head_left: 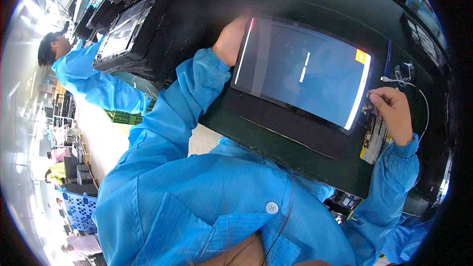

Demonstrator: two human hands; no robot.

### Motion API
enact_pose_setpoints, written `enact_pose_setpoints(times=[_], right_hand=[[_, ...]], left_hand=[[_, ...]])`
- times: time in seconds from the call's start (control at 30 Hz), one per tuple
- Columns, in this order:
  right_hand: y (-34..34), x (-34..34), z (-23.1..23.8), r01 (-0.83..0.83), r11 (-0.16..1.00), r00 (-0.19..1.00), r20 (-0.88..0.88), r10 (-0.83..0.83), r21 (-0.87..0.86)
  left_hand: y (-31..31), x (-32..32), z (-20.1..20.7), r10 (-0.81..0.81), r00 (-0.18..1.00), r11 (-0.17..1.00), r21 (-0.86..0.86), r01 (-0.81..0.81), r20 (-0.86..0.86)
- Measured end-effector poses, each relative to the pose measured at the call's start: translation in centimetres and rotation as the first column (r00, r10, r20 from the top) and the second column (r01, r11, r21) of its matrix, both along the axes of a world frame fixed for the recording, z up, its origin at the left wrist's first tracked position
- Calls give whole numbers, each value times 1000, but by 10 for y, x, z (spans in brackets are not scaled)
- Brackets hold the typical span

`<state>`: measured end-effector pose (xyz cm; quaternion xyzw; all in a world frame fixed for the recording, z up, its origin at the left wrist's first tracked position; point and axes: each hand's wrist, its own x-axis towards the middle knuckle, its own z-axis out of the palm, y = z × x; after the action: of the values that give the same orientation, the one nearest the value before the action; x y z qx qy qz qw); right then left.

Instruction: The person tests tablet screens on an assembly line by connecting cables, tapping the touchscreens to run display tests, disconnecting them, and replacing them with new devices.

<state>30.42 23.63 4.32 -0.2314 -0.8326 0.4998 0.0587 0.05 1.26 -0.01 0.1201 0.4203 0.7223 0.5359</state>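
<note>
A tablet (295, 88) with a lit, mostly dark screen is tilted over a dark mat on the bench. My left hand (231, 42) grips its left edge, the fingers hidden behind it. Close to the tablet's right edge, my right hand (395, 113) has thumb and forefinger pinched together; whatever is between them is too small to make out. Just beneath that hand lies a flat part with yellow and silvery strips (373, 140). A white cable (419, 88) with a small plug curves past the right hand.
Tall stacks of black trays (167, 34) stand to the left, close to my left arm. A co-worker in a blue smock (93, 76) is beyond them. A green crate (123, 116) and a blue perforated panel (79, 212) are farther left.
</note>
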Motion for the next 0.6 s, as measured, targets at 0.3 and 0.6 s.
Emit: enact_pose_setpoints(times=[0.3, 0.6], right_hand=[[0, -3, -2, -44, 998, 999, -22, 43, -55], [4, 6, -3, -7, 997, 998, 60, 3, 79]], left_hand=[[7, 2, -2, 26, 1000, 1000, 12, -26, 18], [9, 15, 12, 78, 997, 996, -44, -78, 0]])
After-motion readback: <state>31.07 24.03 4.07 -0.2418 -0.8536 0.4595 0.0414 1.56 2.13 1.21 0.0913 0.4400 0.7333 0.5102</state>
